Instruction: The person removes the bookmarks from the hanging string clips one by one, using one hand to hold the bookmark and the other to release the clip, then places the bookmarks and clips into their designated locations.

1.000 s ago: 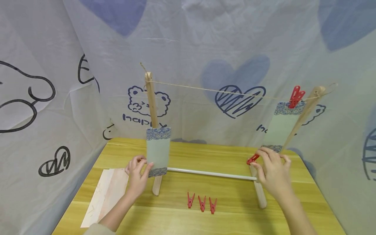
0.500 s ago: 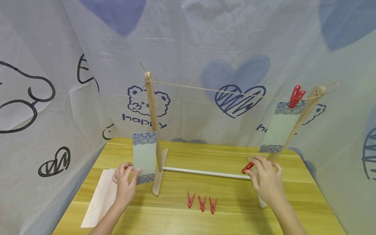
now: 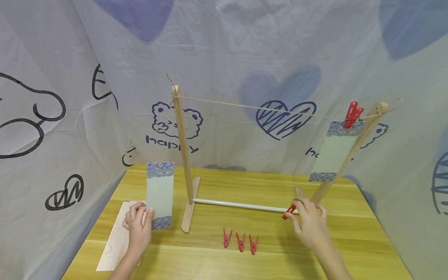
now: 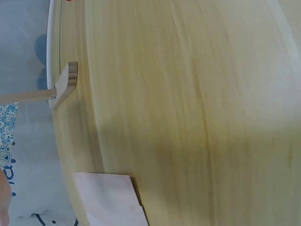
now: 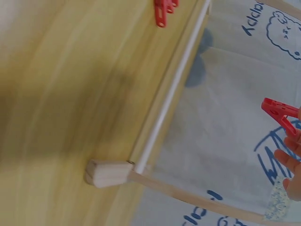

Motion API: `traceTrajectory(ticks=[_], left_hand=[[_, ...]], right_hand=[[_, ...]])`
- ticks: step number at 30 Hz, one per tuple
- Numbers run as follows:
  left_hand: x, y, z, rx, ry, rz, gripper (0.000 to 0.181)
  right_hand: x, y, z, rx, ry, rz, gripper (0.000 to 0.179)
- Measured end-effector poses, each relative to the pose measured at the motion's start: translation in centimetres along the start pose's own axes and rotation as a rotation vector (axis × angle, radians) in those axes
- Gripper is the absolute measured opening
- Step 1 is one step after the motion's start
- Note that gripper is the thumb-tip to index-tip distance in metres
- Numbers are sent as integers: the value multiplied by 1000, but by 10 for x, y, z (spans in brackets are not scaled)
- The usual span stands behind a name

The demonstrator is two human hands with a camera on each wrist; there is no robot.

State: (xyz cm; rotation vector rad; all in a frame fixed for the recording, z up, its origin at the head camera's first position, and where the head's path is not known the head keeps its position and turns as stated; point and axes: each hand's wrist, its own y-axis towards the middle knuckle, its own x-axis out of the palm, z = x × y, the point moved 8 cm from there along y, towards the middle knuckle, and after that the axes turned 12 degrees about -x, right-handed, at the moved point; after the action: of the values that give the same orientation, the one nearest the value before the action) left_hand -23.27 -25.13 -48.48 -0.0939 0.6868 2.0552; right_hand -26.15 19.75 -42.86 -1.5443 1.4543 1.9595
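My left hand (image 3: 137,229) pinches a pale card (image 3: 160,196) with blue patterned bands by its lower left side, upright left of the wooden stand. One patterned band of that card (image 4: 7,134) shows at the left wrist view's edge. A red clothespin (image 3: 289,212) is between the thumb and fingers of my right hand (image 3: 309,223), near the stand's right foot. In the right wrist view this clothespin (image 5: 278,112) points away from the fingers. A similar card (image 3: 334,153) hangs from the string (image 3: 241,105) at the right post, with red clothespins (image 3: 353,114) at its top.
Several red clothespins (image 3: 240,243) lie in a row on the wooden table (image 3: 210,264). A white rod (image 3: 241,205) joins the feet of the left post (image 3: 182,144) and right post (image 3: 360,144). Pale flat sheets (image 3: 117,241) lie at the left, partly behind my left arm.
My left hand has carried the card left and down, away from the left post. My right hand has moved left and down with its clothespin. The hanging card stays in place.
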Motion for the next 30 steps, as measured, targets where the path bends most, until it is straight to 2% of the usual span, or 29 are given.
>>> traceTrajectory(ticks=[16,21,30], left_hand=[[-17,-15,-23,-30,30,102,30],[-22,-21,-33,-54,75,125,27],[-29,-32,-49,-128,184,166,22]], right_hand=[[37,-23,-8,32,-2,-55,27],[48,-30,-10,37,10,-74,24],[67,-42,-8,113,55,-168,21]])
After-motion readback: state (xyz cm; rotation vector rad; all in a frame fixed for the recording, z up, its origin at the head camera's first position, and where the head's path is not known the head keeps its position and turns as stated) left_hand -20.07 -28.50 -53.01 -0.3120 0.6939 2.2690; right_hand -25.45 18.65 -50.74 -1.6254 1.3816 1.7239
